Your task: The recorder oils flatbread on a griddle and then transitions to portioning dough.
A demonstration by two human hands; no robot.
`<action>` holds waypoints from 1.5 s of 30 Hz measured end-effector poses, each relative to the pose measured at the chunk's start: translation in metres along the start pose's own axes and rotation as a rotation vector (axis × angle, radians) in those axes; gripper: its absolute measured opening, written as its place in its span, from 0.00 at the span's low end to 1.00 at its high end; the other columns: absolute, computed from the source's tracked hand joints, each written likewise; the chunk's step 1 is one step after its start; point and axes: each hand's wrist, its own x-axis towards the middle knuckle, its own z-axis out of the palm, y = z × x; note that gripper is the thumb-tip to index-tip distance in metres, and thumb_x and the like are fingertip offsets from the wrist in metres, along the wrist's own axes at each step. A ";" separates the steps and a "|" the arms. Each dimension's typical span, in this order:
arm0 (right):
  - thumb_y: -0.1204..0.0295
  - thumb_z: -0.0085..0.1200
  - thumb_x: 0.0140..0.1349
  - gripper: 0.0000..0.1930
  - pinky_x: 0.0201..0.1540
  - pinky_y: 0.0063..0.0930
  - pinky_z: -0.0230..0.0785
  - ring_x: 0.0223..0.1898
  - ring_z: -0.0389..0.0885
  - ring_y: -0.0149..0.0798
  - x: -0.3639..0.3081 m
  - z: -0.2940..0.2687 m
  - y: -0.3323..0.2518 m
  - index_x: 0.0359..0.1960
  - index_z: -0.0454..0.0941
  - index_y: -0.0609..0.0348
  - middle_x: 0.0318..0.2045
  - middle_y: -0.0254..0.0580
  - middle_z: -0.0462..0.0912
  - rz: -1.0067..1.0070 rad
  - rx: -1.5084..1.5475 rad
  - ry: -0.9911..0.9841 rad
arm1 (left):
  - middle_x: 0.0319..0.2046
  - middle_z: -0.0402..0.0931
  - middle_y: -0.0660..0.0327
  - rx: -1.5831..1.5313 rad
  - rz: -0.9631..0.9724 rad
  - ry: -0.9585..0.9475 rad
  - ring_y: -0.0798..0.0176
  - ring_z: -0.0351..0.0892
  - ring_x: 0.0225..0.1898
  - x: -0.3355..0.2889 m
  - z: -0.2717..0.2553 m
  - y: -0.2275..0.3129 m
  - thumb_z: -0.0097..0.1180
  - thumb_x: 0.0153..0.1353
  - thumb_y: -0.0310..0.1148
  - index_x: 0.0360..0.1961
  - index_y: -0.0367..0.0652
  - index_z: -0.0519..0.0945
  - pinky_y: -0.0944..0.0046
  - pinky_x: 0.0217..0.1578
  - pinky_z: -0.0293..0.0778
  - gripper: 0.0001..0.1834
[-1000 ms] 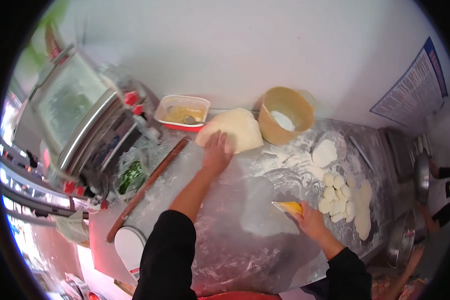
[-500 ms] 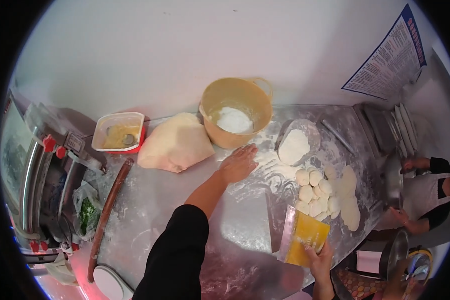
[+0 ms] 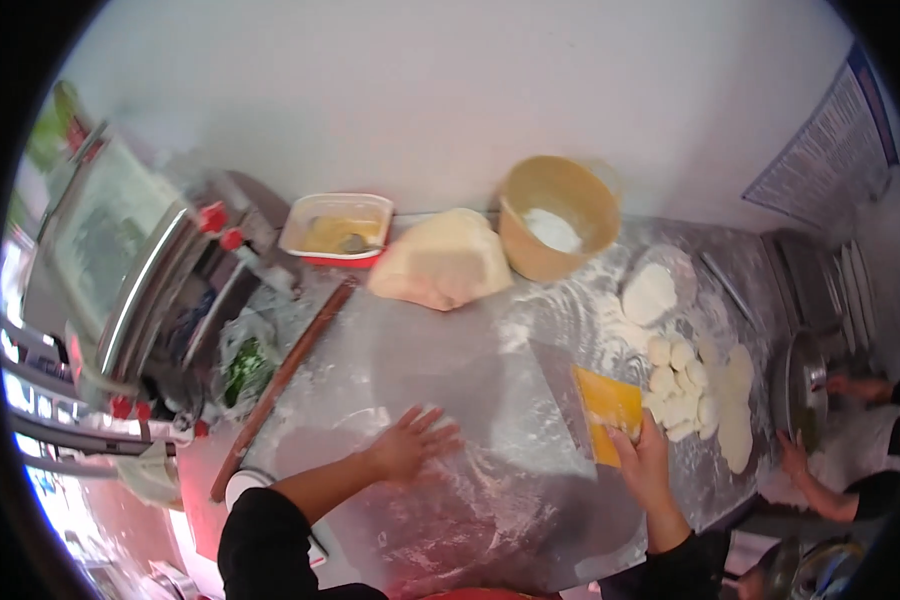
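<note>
Nearer than the big dough lump (image 3: pixel 442 262), the left hand (image 3: pixel 410 448) is holding nothing, its fingers splaying wide over the table (image 3: pixel 530 450). Nearer and to the lump's right, the right hand (image 3: pixel 647 462) is gripping a yellow scraper (image 3: pixel 610 398). A rolling pin (image 3: pixel 285 389) is slanting to its left, dough balls (image 3: pixel 682 385) lying well right. A tub (image 3: pixel 532 248) is standing just right of it.

Dough mass (image 3: pixel 440 262) between tub (image 3: pixel 332 261) and bucket (image 3: pixel 528 256), rolling pin (image 3: pixel 285 390) at left, dough balls (image 3: pixel 678 385) right of scraper (image 3: pixel 610 398)
</note>
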 end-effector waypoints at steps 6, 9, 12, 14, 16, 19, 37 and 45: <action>0.67 0.52 0.59 0.17 0.33 0.50 0.68 0.32 0.77 0.62 0.112 0.078 -0.086 0.47 0.67 0.61 0.29 0.61 0.79 -0.395 -0.315 -0.088 | 0.63 0.52 0.39 -0.287 -0.584 0.910 0.43 0.48 0.67 0.068 -0.059 -0.099 0.56 0.57 0.45 0.63 0.31 0.54 0.52 0.65 0.48 0.41; 0.69 0.51 0.59 0.20 0.35 0.50 0.68 0.33 0.78 0.61 0.159 0.127 -0.117 0.53 0.64 0.59 0.30 0.59 0.79 -0.504 -0.369 -0.100 | 0.65 0.48 0.41 -0.291 -0.760 0.836 0.44 0.48 0.67 0.097 -0.077 -0.155 0.52 0.57 0.54 0.65 0.31 0.50 0.53 0.65 0.47 0.46; 0.71 0.50 0.59 0.28 0.36 0.47 0.69 0.35 0.78 0.59 0.188 0.154 -0.134 0.62 0.57 0.52 0.32 0.57 0.80 -0.627 -0.402 -0.099 | 0.65 0.46 0.38 -0.297 -0.931 0.557 0.42 0.44 0.68 0.109 -0.091 -0.185 0.50 0.53 0.63 0.66 0.33 0.51 0.53 0.65 0.46 0.51; 0.73 0.50 0.58 0.37 0.37 0.45 0.69 0.36 0.78 0.56 0.203 0.169 -0.135 0.68 0.46 0.43 0.34 0.54 0.80 -0.621 -0.453 -0.166 | 0.65 0.47 0.38 -0.294 -0.927 0.494 0.42 0.47 0.67 0.110 -0.093 -0.193 0.50 0.51 0.65 0.66 0.34 0.51 0.52 0.65 0.47 0.53; 0.74 0.50 0.58 0.39 0.37 0.45 0.70 0.35 0.78 0.56 0.212 0.174 -0.134 0.69 0.44 0.40 0.33 0.53 0.80 -0.593 -0.518 -0.201 | 0.65 0.48 0.38 -0.299 -0.906 0.433 0.41 0.50 0.66 0.110 -0.099 -0.192 0.50 0.49 0.67 0.66 0.36 0.51 0.52 0.64 0.48 0.55; 0.76 0.51 0.56 0.42 0.37 0.45 0.70 0.34 0.79 0.55 0.222 0.186 -0.143 0.69 0.41 0.36 0.31 0.52 0.80 -0.588 -0.600 -0.261 | 0.61 0.55 0.37 -0.373 -0.878 0.458 0.42 0.56 0.63 0.104 -0.100 -0.188 0.53 0.48 0.65 0.65 0.37 0.56 0.52 0.63 0.52 0.52; 0.74 0.52 0.55 0.41 0.38 0.46 0.69 0.36 0.79 0.56 0.193 0.146 -0.075 0.69 0.44 0.37 0.32 0.52 0.81 -0.620 -0.626 -0.388 | 0.51 0.67 0.44 -0.257 -0.764 0.891 0.44 0.68 0.52 0.075 -0.041 -0.136 0.61 0.49 0.44 0.54 0.39 0.71 0.50 0.53 0.64 0.32; 0.88 0.48 0.52 0.45 0.53 0.31 0.69 0.53 0.73 0.41 0.070 0.115 0.026 0.70 0.38 0.50 0.57 0.46 0.69 0.225 0.485 -0.123 | 0.63 0.54 0.43 -0.381 -0.768 0.765 0.47 0.52 0.65 0.080 -0.069 -0.175 0.61 0.45 0.58 0.67 0.36 0.45 0.53 0.64 0.47 0.58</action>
